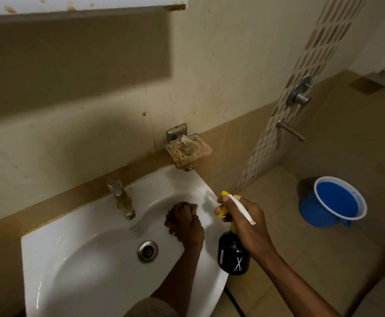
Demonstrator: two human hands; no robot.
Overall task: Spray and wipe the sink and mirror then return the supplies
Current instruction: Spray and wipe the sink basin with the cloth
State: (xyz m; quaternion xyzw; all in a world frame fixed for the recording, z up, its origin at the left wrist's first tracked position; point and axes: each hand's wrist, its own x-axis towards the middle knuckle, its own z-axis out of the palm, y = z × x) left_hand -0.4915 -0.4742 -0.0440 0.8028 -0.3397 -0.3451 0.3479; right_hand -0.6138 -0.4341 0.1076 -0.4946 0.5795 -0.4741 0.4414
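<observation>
Nearest, the right hand [244,221] grips a black rigid spray bottle with a yellow trigger head [232,255], held in the air just off the right rim of the white ceramic wall-hung sink [49,259]. Fingers are curled round the neck, the forefinger apparently on the trigger, nozzle pointing left over the basin. A white strip lies across the back of the hand; cannot tell what it is. The bottle looks hard-walled and probably moderately heavy if full; smooth sides likely slippery when wet, so the neck under the trigger head is the sensible hold, as now. The right forearm enters from lower right, wrist about level.

The left hand [183,221] is inside the basin, fingers bunched tight round a small brownish wadded cloth [192,207] and pressing it on the far right wall of the bowl, above the round metal drain [148,251]. The cloth is soft, light and crushable; a full-fist grip suits it for scrubbing. The left forearm comes up from the bottom edge, knuckles up.

Behind, a tarnished metal tap [120,197] sits on the sink's back ledge. Further back, a wall-mounted metal soap dish holding stained paper [187,149]. Far right, a blue plastic mug with a white rim [333,202] on the floor. The mirror is not clearly in view. Judged stage: wiping the sink, mirror not done.
</observation>
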